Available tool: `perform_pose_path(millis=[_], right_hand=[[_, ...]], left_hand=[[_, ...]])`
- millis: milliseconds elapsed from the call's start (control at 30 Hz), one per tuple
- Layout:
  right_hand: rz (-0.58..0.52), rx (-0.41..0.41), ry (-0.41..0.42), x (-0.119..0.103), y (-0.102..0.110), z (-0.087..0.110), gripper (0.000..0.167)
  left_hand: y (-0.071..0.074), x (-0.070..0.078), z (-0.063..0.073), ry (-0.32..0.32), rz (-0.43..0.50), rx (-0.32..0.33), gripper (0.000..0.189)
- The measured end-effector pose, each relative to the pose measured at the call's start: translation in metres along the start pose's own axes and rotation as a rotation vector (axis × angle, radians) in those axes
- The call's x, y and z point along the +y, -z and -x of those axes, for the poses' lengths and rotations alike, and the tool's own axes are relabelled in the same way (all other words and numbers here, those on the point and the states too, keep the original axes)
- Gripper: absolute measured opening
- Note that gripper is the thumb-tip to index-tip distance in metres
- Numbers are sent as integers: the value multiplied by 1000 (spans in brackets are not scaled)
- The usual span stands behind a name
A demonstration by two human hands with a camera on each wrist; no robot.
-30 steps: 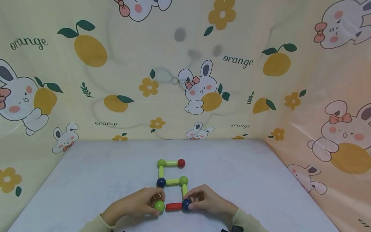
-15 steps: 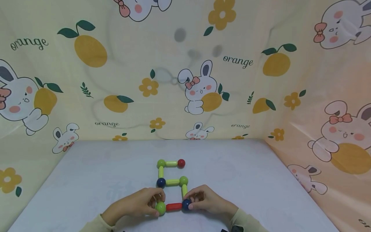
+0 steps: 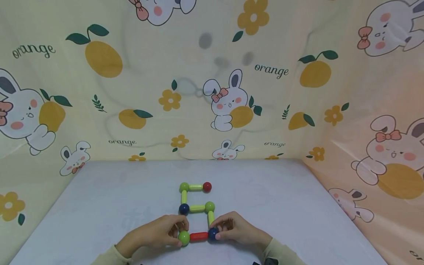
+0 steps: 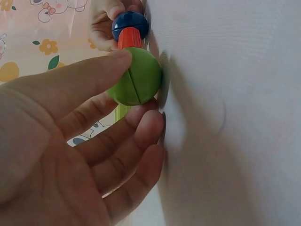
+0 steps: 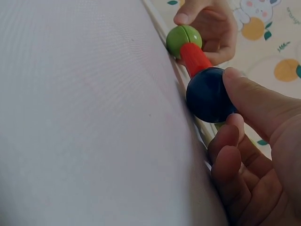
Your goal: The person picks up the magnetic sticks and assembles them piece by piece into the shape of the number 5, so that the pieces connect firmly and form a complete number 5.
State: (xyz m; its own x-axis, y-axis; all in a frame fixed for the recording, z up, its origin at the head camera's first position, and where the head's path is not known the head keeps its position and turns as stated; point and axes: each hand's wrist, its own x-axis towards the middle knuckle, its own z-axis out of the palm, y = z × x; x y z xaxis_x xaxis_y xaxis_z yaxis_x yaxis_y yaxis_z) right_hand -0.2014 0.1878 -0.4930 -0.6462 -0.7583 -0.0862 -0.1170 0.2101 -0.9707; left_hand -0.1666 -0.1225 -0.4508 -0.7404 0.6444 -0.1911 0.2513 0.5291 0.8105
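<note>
In the head view my left hand [image 3: 162,231] pinches a green ball [image 3: 183,238] between thumb and fingers at the near left corner of a ball-and-rod figure. A red rod [image 3: 198,236] joins that ball to a dark blue ball [image 3: 213,234], which my right hand [image 3: 239,230] pinches. From the blue ball a yellow-green rod [image 3: 211,218] runs back to another green ball [image 3: 209,207]. Both wrist views show the red rod touching a ball at each end, the green ball [image 4: 137,77] under my left thumb and the blue ball [image 5: 210,95] under my right thumb.
Farther back, the figure continues through a second dark blue ball [image 3: 184,209] and a green ball [image 3: 184,187] to a red ball [image 3: 207,187], linked by yellow-green rods. Everything lies on a white table [image 3: 109,198]. A printed cloth [image 3: 198,110] stands behind and along both sides.
My left hand's green ball has shifted slightly right, closing the gap to the red rod between one second and half a second ago. My right hand stays on the blue ball.
</note>
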Motion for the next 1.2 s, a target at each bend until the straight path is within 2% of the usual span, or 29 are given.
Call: perform_pose_path(millis=[500,667,800,967,1200], right_hand=[[1,-7,29,3,1,1,38],[-2,-22,55,5,3,1,38],[3,-23,34,4,4,2,39],[36,9,-4,-1,5,1,34],[91,65,26,-8,12,0,31]], left_hand=[[1,-2,-2,-6,-5,8,27],[2,-4,-2,-17,5,-8,27],[4,-5,-1,-33,-19,-31,28],[8,-4,1,-3,-10,-7,27],[19,0,4,-27,15,37,23]])
